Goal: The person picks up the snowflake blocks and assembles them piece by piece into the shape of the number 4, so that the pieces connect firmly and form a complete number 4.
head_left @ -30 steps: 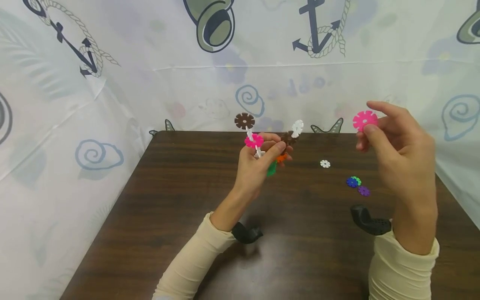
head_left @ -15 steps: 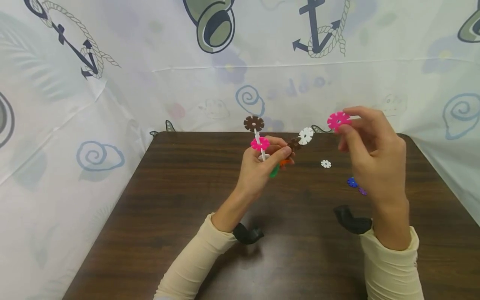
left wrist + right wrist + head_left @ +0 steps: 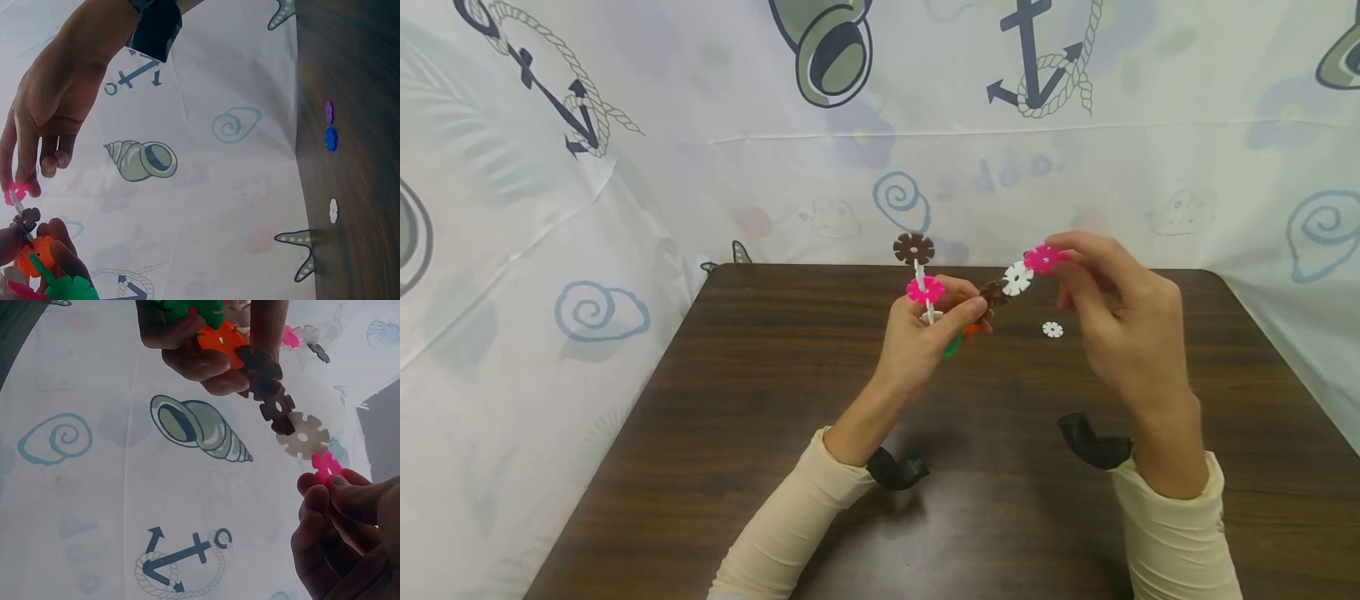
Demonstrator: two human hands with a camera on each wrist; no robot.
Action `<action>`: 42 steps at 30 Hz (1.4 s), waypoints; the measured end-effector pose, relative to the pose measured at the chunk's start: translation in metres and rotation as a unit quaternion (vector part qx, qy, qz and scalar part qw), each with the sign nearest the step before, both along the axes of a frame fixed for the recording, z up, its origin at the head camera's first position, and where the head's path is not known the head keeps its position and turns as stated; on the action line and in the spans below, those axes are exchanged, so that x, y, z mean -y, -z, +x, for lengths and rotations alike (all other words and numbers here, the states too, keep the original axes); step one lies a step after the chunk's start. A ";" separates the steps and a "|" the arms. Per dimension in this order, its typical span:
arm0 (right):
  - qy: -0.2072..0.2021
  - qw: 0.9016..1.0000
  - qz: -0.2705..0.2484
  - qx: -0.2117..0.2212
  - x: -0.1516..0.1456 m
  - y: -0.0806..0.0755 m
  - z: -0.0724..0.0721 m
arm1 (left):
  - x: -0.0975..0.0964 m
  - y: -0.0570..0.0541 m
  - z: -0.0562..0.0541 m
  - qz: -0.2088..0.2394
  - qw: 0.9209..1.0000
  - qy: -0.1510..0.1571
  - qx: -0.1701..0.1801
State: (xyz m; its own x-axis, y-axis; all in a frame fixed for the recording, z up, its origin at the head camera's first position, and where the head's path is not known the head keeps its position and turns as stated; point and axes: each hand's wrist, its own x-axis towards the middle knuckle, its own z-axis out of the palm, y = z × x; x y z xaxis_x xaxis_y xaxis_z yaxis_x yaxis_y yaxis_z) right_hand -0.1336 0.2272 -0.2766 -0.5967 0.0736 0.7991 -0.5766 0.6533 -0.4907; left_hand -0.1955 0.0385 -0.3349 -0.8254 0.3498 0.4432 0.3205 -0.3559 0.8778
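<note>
In the head view, the left hand grasps a chain of notched discs, thumb pressed near its brown part. The right hand pinches a pink disc between thumb and forefinger, at about ten o'clock from that hand's middle.

The pink disc meets the rim of the white end disc, which lies at two o'clock from the left hand; whether their slots are locked cannot be told. In the right wrist view, two dark brown discs come next, then an orange disc and a green disc by the left hand's fingers. The chain's other arm rises toward twelve o'clock from the left hand, with a second pink disc below a brown top disc.

On the dark wooden surface, a loose white disc lies at three o'clock from the left hand, well apart from it. The left wrist view also shows a blue disc with a purple disc just beside it at twelve o'clock. A pale printed cloth hangs behind the surface. Cream sleeves cover both forearms.
</note>
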 end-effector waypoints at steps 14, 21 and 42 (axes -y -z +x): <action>0.005 1.000 -0.004 -0.015 0.014 0.006 -0.008 | 0.001 0.001 -0.001 0.011 1.000 -0.009 0.006; 0.002 1.000 -0.005 -0.011 0.013 0.007 -0.011 | 0.000 0.001 -0.002 0.002 1.000 -0.023 0.001; 0.163 0.927 0.009 0.338 -0.127 0.038 -0.040 | 0.007 -0.007 0.001 0.037 0.999 -0.013 0.013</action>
State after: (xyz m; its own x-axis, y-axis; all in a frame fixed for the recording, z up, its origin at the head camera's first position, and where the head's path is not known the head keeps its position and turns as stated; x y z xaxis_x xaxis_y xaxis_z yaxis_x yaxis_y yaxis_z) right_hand -0.1733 0.3545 -0.3144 -0.9096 0.3283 0.2548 0.0878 0.7511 -0.6543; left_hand -0.1943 0.0315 -0.3275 -0.8459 0.2947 0.4445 0.3074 -0.4117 0.8579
